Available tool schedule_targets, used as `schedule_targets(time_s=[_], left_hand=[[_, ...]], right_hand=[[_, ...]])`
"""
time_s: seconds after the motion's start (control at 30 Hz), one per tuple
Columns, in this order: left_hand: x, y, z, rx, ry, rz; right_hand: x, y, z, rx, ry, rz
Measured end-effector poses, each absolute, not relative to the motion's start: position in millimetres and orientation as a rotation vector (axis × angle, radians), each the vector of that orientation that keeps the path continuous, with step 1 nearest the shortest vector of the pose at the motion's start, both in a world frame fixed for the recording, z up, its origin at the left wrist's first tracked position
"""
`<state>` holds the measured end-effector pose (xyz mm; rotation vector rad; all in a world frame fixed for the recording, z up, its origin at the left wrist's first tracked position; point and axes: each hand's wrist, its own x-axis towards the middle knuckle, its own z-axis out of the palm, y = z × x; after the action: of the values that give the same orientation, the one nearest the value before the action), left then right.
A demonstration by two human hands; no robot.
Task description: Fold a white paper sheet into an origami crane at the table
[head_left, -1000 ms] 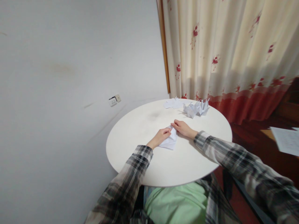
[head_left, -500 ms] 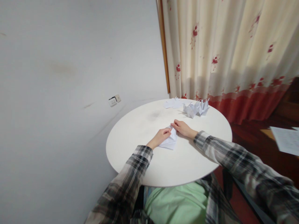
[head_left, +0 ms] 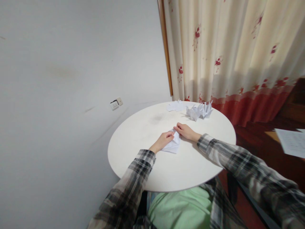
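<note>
A folded sheet of white paper (head_left: pixel 173 147) lies on the round white table (head_left: pixel 133 143), under and between my hands. My left hand (head_left: pixel 164 141) is closed on its left side, with curled fingers pressing near the upper fold. At the paper's far corner, the fingertips of my right hand (head_left: pixel 186 130) pinch the edge. The fingertips of both hands are close together there. Part of the paper is hidden beneath my left hand.
Several folded white paper cranes (head_left: pixel 199 111) stand at the far right of the table. Flat white papers (head_left: pixel 177 105) lie by the far edge. A wall socket (head_left: pixel 114 105), a patterned curtain (head_left: pixel 214 47) and a printed sheet (head_left: pixel 290 142) on the right surround the table.
Both hands keep nearly the same hold on the folded paper. The view has shifted very slightly.
</note>
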<state>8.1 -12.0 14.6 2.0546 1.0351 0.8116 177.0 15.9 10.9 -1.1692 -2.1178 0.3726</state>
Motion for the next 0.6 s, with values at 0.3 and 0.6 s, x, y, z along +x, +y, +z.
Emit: schedule_targets(time_s=[0.3, 0.6], left_hand=[[8.0, -11.4, 13.5, 2.036, 1.034, 0.804], [7.5, -10.8, 12.9, 2.031, 1.018, 0.809]], right_hand=[[176.2, 20.0, 7.9, -1.203, -2.135, 0.338], [177.1, 20.0, 7.8, -1.184, -2.142, 0.309]])
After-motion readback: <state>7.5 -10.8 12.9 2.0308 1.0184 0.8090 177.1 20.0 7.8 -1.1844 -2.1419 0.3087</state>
